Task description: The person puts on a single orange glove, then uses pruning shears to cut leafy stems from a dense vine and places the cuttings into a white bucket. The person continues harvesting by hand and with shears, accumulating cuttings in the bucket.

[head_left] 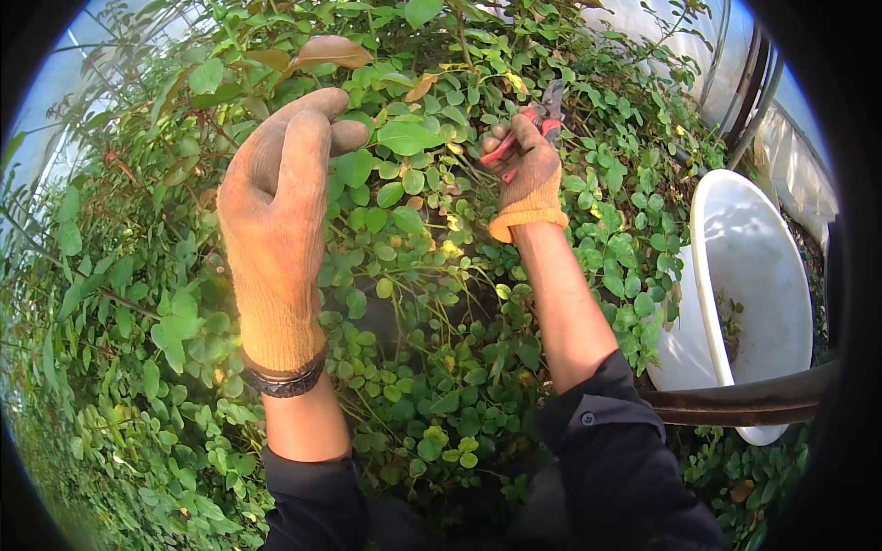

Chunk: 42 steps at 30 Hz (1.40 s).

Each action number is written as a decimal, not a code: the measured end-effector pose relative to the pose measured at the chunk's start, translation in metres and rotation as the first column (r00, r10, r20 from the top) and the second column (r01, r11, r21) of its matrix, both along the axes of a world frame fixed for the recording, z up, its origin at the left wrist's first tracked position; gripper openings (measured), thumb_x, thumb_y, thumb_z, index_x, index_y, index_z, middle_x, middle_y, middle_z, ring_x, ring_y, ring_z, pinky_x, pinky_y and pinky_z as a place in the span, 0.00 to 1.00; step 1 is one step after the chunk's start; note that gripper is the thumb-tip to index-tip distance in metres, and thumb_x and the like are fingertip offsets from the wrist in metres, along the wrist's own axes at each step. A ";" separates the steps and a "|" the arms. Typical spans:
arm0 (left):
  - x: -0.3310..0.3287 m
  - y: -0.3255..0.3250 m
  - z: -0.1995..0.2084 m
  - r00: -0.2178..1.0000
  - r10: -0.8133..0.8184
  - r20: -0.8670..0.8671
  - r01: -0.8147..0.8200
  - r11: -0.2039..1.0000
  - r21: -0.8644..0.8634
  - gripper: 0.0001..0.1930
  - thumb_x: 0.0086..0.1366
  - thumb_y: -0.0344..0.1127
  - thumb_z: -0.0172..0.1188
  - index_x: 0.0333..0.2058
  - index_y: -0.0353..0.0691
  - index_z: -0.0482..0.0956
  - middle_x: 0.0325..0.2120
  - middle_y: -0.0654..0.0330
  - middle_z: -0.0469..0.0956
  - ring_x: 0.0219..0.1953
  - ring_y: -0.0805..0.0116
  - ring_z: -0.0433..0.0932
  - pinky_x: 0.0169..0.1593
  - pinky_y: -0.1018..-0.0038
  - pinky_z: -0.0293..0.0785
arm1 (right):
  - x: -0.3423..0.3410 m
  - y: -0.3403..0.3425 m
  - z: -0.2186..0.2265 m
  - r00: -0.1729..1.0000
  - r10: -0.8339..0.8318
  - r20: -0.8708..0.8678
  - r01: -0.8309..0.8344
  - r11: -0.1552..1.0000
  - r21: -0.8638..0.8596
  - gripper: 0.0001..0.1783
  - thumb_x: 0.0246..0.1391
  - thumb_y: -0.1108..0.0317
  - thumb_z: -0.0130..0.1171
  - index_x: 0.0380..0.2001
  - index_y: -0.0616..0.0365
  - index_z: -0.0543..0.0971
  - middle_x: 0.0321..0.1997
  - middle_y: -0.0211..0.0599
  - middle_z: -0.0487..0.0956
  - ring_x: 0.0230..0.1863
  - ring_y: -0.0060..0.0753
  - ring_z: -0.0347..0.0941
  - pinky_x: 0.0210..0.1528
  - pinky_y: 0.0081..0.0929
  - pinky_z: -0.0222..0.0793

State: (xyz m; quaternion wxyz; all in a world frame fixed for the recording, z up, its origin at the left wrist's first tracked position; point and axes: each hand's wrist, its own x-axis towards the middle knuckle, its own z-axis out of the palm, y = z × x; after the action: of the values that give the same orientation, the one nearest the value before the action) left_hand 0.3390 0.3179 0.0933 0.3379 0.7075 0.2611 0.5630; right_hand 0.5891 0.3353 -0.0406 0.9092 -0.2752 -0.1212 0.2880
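My left hand [276, 188], in an orange-tan work glove with a dark band at the wrist, is raised among the rose-like leaves on the left. Its fingers curve to the right with gaps between them, and nothing shows in its grasp. A reddish-brown leaf [331, 52] hangs just above those fingertips. Farther right, my right hand [531, 174] wears a similar glove and is wrapped round red-handled pruning shears [548, 124]. The shears' dark blades point up and away, close to the foliage. Dense green bushes [404, 220] lie between and beneath both hands.
A white tub [703, 266] stands at the right with some plant bits inside. A dark brown bar or strap [744, 397] crosses its near side. Thin stems [101, 289] reach across the left. Greenhouse sheeting [790, 174] and frame poles [749, 87] rise at the back right.
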 end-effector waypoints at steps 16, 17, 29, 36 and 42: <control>-0.201 -0.131 -0.018 0.016 -0.656 -0.755 0.448 0.680 -0.581 0.29 0.64 0.34 0.60 0.65 0.37 0.79 0.58 0.40 0.81 0.60 0.39 0.81 0.65 0.42 0.74 | -0.009 -0.058 0.007 0.945 0.108 -0.308 -0.174 0.965 -0.197 0.23 0.77 0.57 0.59 0.67 0.55 0.72 0.42 0.41 0.81 0.44 0.41 0.79 0.53 0.48 0.76; -0.226 -0.150 -0.023 0.096 -0.629 -0.772 0.402 0.734 -0.548 0.24 0.63 0.32 0.60 0.59 0.38 0.80 0.52 0.42 0.81 0.56 0.39 0.80 0.63 0.41 0.74 | -0.012 -0.063 0.011 0.928 0.106 -0.358 -0.183 0.965 -0.188 0.20 0.76 0.61 0.58 0.65 0.54 0.72 0.39 0.39 0.79 0.41 0.41 0.77 0.52 0.47 0.74; -0.247 -0.185 -0.040 0.047 -0.651 -0.757 0.486 0.678 -0.552 0.19 0.68 0.48 0.65 0.54 0.50 0.87 0.63 0.62 0.78 0.73 0.52 0.66 0.71 0.40 0.59 | -0.120 -0.111 0.102 0.833 0.018 -0.553 -0.339 0.807 -0.484 0.14 0.76 0.68 0.54 0.60 0.58 0.75 0.47 0.45 0.82 0.46 0.48 0.82 0.58 0.53 0.79; -0.252 -0.198 -0.022 0.041 -0.705 -0.708 0.450 0.646 -0.617 0.19 0.69 0.49 0.63 0.53 0.49 0.87 0.59 0.62 0.81 0.68 0.51 0.71 0.71 0.41 0.62 | -0.127 -0.159 0.168 0.829 -0.039 -0.558 -0.355 0.734 -0.579 0.19 0.74 0.63 0.57 0.63 0.55 0.75 0.48 0.42 0.83 0.47 0.49 0.83 0.56 0.53 0.80; -0.249 -0.179 0.010 -0.033 -0.680 -0.732 0.287 0.696 -0.659 0.17 0.70 0.48 0.64 0.52 0.49 0.87 0.58 0.64 0.82 0.64 0.54 0.75 0.65 0.48 0.73 | -0.061 -0.142 0.161 0.830 -0.117 -0.545 -0.316 0.707 -0.632 0.11 0.70 0.60 0.64 0.49 0.52 0.80 0.38 0.32 0.83 0.40 0.35 0.82 0.47 0.38 0.79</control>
State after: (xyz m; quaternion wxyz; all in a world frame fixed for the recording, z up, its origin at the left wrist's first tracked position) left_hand 0.0902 0.1393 0.1035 0.3784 0.8704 0.2237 -0.2216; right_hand 0.5279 0.1931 0.1205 0.7130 -0.4966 0.2467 0.4292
